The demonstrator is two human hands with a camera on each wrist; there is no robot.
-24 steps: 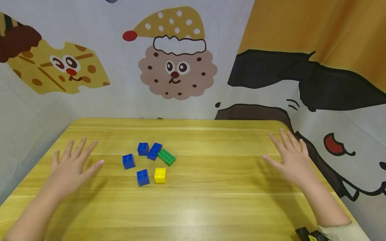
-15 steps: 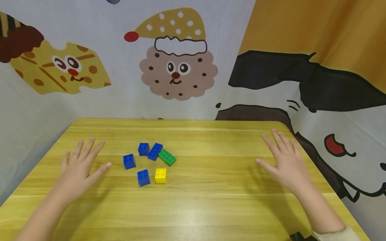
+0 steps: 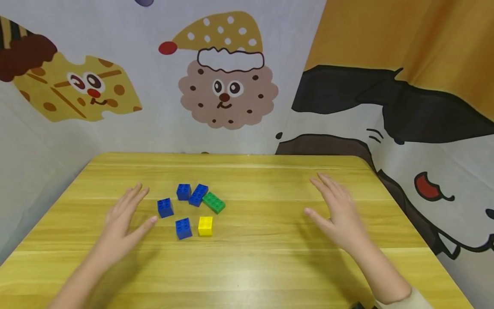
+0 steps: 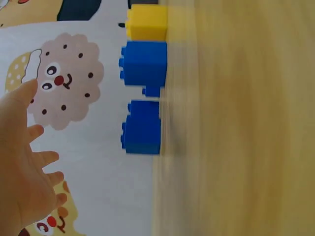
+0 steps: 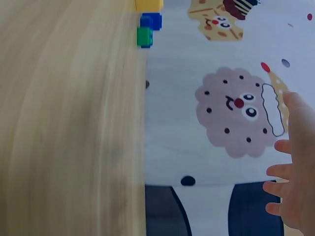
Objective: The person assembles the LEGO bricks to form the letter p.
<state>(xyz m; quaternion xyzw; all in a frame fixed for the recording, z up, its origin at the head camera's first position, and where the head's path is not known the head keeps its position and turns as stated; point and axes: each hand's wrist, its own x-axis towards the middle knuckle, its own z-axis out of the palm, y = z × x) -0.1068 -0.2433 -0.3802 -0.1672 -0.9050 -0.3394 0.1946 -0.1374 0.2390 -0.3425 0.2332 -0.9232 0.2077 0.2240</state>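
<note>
My left hand [image 3: 122, 227] hovers over the table's left side, fingers extended, its thumb tip close to the leftmost blue toy brick [image 3: 165, 207]. Nothing is held in it. My right hand [image 3: 337, 214] hangs above the right half of the table, fingers stretched and grasping nothing. Between the hands lie a front blue brick [image 3: 183, 228], a square yellow brick [image 3: 205, 226], a back blue brick [image 3: 183, 192], a longer blue brick [image 3: 198, 195] and a long green brick [image 3: 213, 202]. The green one lies against the longer blue one. In the left wrist view some bricks overlap each other.
The wooden table [image 3: 262, 266] has rounded far corners. Right behind its far edge hangs a curtain [image 3: 154, 133] printed with cartoon figures. A dark object [image 3: 360, 305] shows beside the right sleeve [image 3: 405, 300] at the bottom edge.
Both hands have moved inward, the left one to the right toward the bricks and the right one to the left. The bricks have stayed in place.
</note>
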